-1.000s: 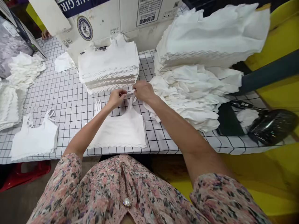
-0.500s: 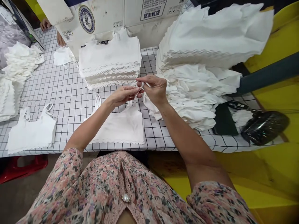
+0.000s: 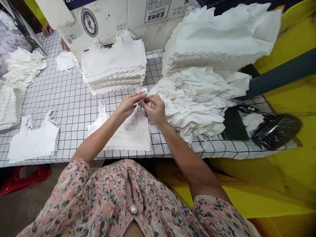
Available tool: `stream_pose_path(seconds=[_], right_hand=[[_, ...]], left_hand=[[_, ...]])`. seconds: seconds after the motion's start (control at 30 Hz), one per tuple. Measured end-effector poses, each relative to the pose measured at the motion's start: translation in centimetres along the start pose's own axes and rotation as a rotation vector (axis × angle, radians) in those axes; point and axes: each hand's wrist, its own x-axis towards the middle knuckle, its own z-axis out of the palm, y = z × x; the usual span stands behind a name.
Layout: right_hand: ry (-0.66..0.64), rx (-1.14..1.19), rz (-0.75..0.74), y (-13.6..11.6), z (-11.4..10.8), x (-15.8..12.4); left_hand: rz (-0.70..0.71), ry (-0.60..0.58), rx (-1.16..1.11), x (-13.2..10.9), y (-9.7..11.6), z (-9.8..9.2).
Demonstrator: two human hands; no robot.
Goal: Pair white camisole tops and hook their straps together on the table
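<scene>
A white camisole top (image 3: 130,135) with a scalloped hem lies flat in front of me, its left strap loose in a loop. Over its right strap both hands meet. My left hand (image 3: 130,102) is closed in a pinch on that strap, fingers pointing right. My right hand (image 3: 155,108) pinches the strap too, just to the right and slightly lower. The strap is mostly hidden behind the fingers. A second white camisole (image 3: 34,141) lies to the left with its straps up.
Behind the hands sits a neat stack of white tops (image 3: 113,65) before a cardboard box (image 3: 138,23). A loose heap of white garments (image 3: 197,102) and a taller stack (image 3: 222,39) stand right. A black plastic-wrapped bundle (image 3: 277,131) lies far right. Another person's fingers (image 3: 64,45) show beyond the box.
My right hand has moved down and slightly left, closer to the top. My left hand has stayed nearly in place. The strap, lifted between the fingers before, now sits lower.
</scene>
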Motion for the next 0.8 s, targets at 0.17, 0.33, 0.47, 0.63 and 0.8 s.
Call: stream_pose_path(seconds=[0.17,0.33,0.47,0.63,0.8], right_hand=[[-0.008,-0.020,-0.051,-0.3,0.5,-0.1],[-0.049,-0.011,-0.101,-0.1,0.5,-1.3],[-0.065,-0.025,-0.106,0.1,0.6,-2.4],[-0.047,-0.031,-0.109,0.2,0.2,-3.1],[-0.010,-0.024,-0.115,0.5,-0.4,-3.0]], left_hand=[[-0.008,0.033,-0.090,-0.6,-0.1,0.5],[0.032,0.018,-0.238,-0.9,0.9,0.3],[0.068,0.038,-0.248,-1.0,1.9,0.0],[0.302,0.111,-0.111,-1.4,2.7,-0.9],[0.529,0.159,0.145,-2.3,2.5,-2.2]])
